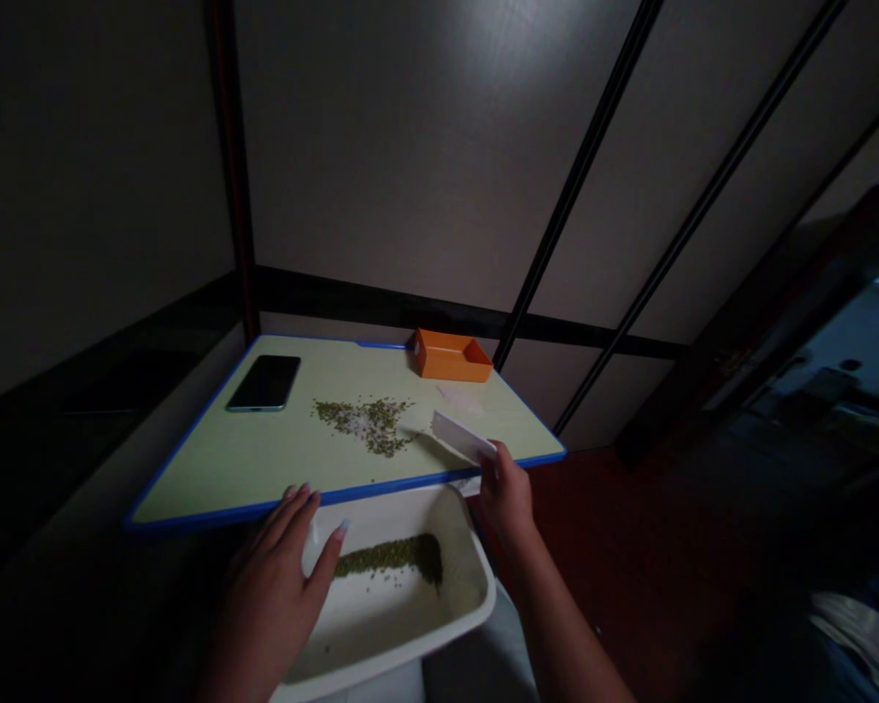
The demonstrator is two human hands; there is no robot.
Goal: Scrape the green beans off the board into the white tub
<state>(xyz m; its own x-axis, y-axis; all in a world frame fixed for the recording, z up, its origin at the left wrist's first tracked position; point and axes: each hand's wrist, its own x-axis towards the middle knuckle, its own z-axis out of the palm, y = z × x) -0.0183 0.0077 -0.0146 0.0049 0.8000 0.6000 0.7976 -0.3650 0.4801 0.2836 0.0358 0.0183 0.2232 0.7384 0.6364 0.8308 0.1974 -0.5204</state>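
One camera, worn on the head, looks forward and down, close above the person's bare left hand (282,561) and bare right hand (508,493). Nearest is a white, round-cornered rectangular basin (381,625); beyond it, a pale green, blue-edged tabletop (256,454); farthest, a grey panelled wall (410,166) with dark strips.

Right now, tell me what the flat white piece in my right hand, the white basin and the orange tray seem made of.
Flat white piece: thin, straight-edged, rather matt; stiff card or plastic, I can't tell which.
White basin: probably moulded plastic, smooth, with a rounded rim.
Orange tray: likely plastic, smooth-looking, with thin, evenly coloured walls.
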